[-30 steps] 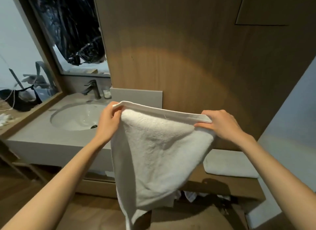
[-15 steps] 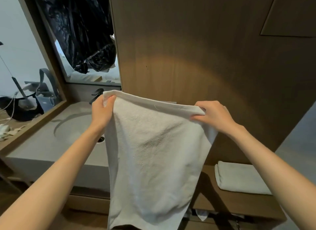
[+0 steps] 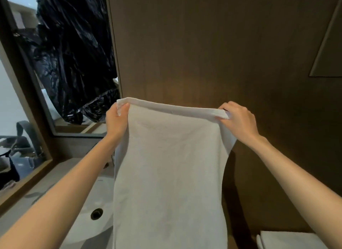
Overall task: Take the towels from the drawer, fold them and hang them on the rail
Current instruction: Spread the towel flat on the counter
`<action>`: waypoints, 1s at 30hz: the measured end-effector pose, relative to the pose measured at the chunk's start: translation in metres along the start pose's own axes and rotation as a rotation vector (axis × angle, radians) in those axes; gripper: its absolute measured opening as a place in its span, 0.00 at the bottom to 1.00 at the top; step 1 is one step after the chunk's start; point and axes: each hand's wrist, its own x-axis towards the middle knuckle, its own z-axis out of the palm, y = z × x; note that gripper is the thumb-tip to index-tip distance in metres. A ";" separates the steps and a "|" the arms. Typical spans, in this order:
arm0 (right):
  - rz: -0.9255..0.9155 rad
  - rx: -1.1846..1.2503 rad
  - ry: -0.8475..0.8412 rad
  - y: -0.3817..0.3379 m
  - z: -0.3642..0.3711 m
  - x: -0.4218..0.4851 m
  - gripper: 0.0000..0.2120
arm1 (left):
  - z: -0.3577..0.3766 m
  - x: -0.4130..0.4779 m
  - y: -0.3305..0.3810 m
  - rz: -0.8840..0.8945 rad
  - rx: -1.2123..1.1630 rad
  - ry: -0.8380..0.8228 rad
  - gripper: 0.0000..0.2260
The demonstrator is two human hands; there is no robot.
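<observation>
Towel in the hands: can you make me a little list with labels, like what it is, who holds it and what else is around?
held thing: white towel, hanging straight down
left hand: grips the top left corner
right hand: pinches the top right corner
behind: brown wooden wall
lower left: white sink with a dark drain
upper left: black plastic bag
bottom right: folded towel, lying flat
</observation>
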 end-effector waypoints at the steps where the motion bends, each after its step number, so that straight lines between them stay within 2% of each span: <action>1: 0.003 0.004 0.029 -0.001 0.002 0.014 0.10 | 0.006 0.016 0.000 0.023 0.000 0.015 0.07; 7: 0.005 0.024 0.121 0.003 0.018 0.075 0.10 | 0.030 0.081 0.002 0.052 -0.038 0.012 0.08; 13: 0.009 -0.006 0.143 0.008 0.031 0.075 0.09 | 0.044 0.097 -0.009 0.038 -0.087 -0.001 0.08; 16: 0.062 -0.027 0.091 0.010 0.041 0.058 0.09 | 0.046 0.085 -0.022 0.034 -0.079 -0.037 0.09; 19: 0.103 -0.040 0.017 0.011 0.052 0.035 0.08 | 0.042 0.071 -0.041 -0.011 -0.022 -0.073 0.14; 21: 0.099 -0.028 -0.024 0.010 0.056 0.017 0.06 | 0.035 0.055 -0.053 -0.028 -0.012 -0.098 0.10; 23: 0.094 0.019 -0.074 0.005 0.058 -0.005 0.05 | 0.025 0.035 -0.068 -0.052 0.000 -0.111 0.08; 26: 0.136 0.127 -0.145 -0.004 0.063 -0.042 0.05 | 0.010 0.003 -0.089 -0.172 0.010 -0.133 0.14; 30: 0.222 0.324 -0.279 -0.019 0.072 -0.091 0.04 | -0.010 -0.051 -0.112 -0.316 -0.056 -0.230 0.15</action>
